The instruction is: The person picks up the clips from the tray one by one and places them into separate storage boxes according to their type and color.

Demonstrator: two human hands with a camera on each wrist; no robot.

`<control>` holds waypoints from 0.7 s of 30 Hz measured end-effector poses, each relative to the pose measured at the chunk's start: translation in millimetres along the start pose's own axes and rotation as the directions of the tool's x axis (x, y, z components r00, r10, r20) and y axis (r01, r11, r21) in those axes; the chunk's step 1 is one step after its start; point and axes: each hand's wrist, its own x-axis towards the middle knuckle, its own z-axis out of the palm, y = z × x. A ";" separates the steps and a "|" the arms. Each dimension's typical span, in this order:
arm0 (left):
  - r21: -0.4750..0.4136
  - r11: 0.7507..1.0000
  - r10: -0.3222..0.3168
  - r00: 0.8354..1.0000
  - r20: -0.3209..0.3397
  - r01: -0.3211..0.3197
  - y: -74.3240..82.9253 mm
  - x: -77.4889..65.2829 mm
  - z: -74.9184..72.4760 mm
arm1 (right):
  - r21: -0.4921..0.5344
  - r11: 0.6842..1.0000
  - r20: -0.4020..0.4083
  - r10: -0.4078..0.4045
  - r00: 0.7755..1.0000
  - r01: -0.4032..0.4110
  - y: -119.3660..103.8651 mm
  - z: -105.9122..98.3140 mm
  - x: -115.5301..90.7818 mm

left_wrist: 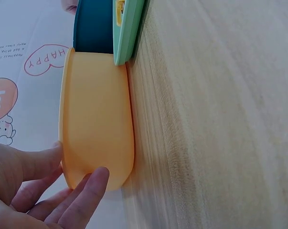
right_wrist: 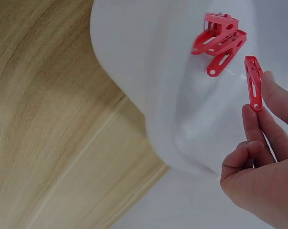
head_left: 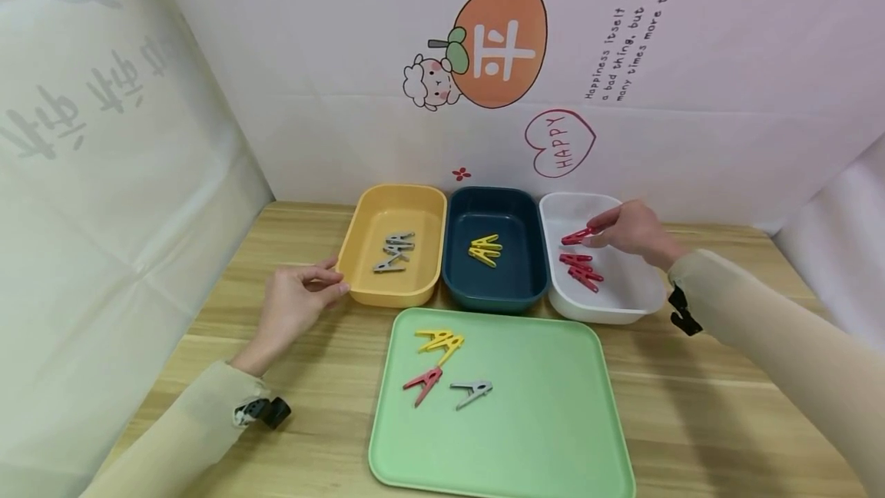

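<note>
My right hand pinches a red clothespin between thumb and fingers, over the inside of the white bin. Below it, two more red clothespins lie together on the bin's floor. At the left side of the yellow bin, my left hand rests its fingertips against the rim and outer wall, fingers loosely bent. Grey clothespins lie inside that bin. Between the two stands a dark blue bin with two yellow clothespins.
A green tray lies in front of the bins. On its left half are two yellow clothespins, a red one and a grey one. A printed white cloth rises behind the wooden table.
</note>
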 end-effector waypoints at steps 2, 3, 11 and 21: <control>-0.001 1.000 -0.002 1.000 0.001 0.002 0.2 0.2 0.0 | -0.004 1.000 -0.001 -0.009 1.000 0.009 -1.1 1.7 0.4; -0.003 1.000 -0.003 1.000 0.002 0.003 0.4 0.2 0.0 | -0.006 1.000 0.000 -0.011 1.000 0.011 -1.4 2.2 0.5; -0.010 1.000 0.002 1.000 0.012 -0.002 0.2 -0.8 0.8 | -0.036 0.999 -0.016 -0.012 1.000 0.011 -4.5 1.0 -9.5; -0.016 1.000 -0.019 1.000 0.008 0.019 1.2 -0.2 0.7 | -0.095 0.991 -0.028 -0.096 0.995 0.093 -11.8 -2.1 -43.2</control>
